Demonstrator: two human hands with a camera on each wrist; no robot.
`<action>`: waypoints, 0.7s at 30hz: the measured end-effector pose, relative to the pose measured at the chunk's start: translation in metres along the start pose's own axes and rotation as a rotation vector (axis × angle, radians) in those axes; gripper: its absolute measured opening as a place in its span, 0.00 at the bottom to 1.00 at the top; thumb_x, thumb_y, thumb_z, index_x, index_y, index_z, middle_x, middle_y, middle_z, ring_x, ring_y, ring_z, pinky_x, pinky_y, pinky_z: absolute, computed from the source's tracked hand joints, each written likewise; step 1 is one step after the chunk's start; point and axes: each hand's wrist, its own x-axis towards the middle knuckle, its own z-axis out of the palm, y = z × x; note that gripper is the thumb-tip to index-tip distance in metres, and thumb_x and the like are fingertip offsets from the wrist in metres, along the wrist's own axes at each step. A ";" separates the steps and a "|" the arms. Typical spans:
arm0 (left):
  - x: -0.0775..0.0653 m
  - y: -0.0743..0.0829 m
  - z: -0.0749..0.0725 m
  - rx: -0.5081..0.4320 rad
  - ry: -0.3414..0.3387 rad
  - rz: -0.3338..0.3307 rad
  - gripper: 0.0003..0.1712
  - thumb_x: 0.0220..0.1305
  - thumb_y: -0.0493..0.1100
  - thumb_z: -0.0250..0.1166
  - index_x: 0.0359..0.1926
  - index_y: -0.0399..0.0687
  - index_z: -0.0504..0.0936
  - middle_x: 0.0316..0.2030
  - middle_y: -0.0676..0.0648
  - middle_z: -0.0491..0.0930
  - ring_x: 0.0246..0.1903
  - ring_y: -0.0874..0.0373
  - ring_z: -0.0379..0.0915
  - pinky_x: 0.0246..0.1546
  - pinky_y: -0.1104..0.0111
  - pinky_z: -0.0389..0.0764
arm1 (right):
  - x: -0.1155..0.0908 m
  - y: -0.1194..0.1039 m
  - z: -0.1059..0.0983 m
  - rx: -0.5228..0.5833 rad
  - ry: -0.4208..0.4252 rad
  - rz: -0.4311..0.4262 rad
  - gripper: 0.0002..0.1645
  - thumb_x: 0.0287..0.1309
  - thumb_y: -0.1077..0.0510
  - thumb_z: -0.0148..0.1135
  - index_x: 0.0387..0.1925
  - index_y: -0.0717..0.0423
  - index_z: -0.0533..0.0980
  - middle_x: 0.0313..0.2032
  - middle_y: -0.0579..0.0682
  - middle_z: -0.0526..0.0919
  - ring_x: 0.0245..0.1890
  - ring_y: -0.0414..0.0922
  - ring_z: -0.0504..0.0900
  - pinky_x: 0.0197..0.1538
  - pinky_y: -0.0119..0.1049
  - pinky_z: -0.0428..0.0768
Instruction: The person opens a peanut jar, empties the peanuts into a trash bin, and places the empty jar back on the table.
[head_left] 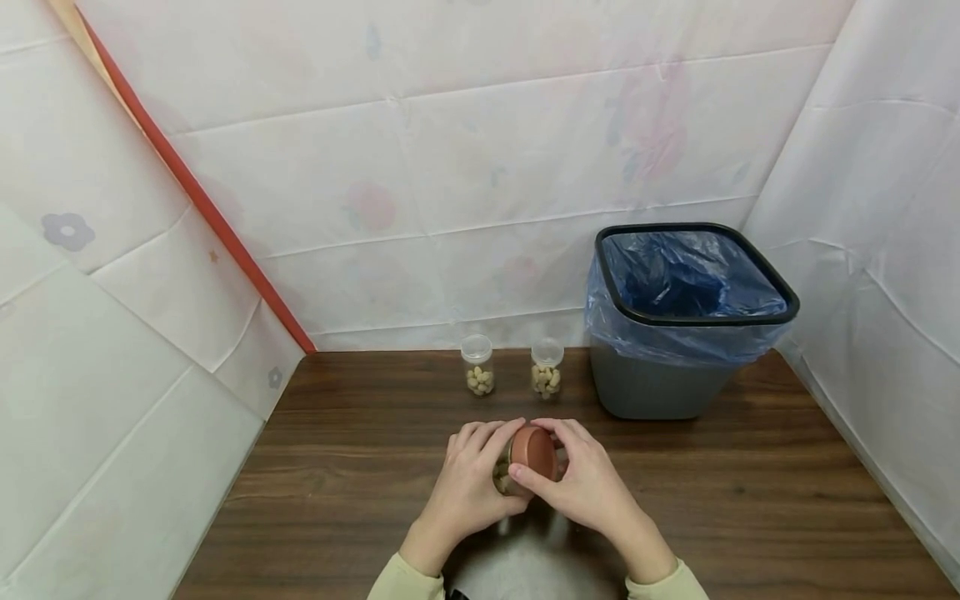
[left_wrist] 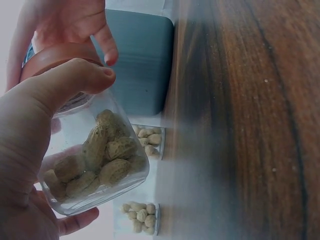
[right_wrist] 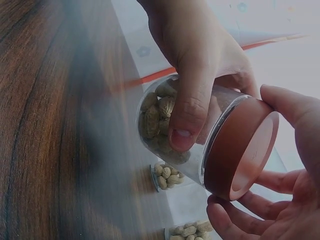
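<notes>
A clear jar point(left_wrist: 100, 160) of unshelled peanuts is held tilted above the dark wooden table point(head_left: 337, 467). My left hand point(head_left: 472, 479) grips the jar's body, its thumb lying across the side near the neck. The reddish-brown lid point(right_wrist: 240, 150) sits on the jar's mouth, facing to the right. Around the lid's rim, my right hand point(head_left: 592, 479) holds on with thumb and fingertips. In the head view, the fingers hide most of the jar's body. Whether the lid is tight or loose cannot be told.
Two small clear containers of peanuts, a left one point(head_left: 479, 379) and a right one point(head_left: 546, 379), stand near the table's back edge. A grey bin point(head_left: 645, 383) lined with a blue bag point(head_left: 611, 312) stands at the back right. White patterned sheets point(head_left: 450, 167) hang behind.
</notes>
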 end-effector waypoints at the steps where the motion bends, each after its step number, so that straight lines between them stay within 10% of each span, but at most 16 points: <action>1: 0.000 0.000 0.000 0.000 -0.002 -0.001 0.60 0.35 0.53 0.93 0.74 0.53 0.79 0.59 0.50 0.84 0.55 0.51 0.76 0.47 0.54 0.76 | 0.000 0.000 0.000 0.005 -0.001 -0.001 0.41 0.58 0.33 0.81 0.67 0.44 0.80 0.54 0.44 0.83 0.39 0.43 0.85 0.36 0.32 0.84; 21: -0.001 -0.003 -0.002 -0.006 -0.056 -0.022 0.59 0.39 0.53 0.91 0.76 0.57 0.77 0.58 0.51 0.84 0.55 0.52 0.76 0.48 0.52 0.78 | 0.002 0.007 -0.011 0.033 -0.091 -0.276 0.51 0.49 0.53 0.90 0.73 0.49 0.73 0.66 0.41 0.79 0.56 0.41 0.83 0.56 0.42 0.87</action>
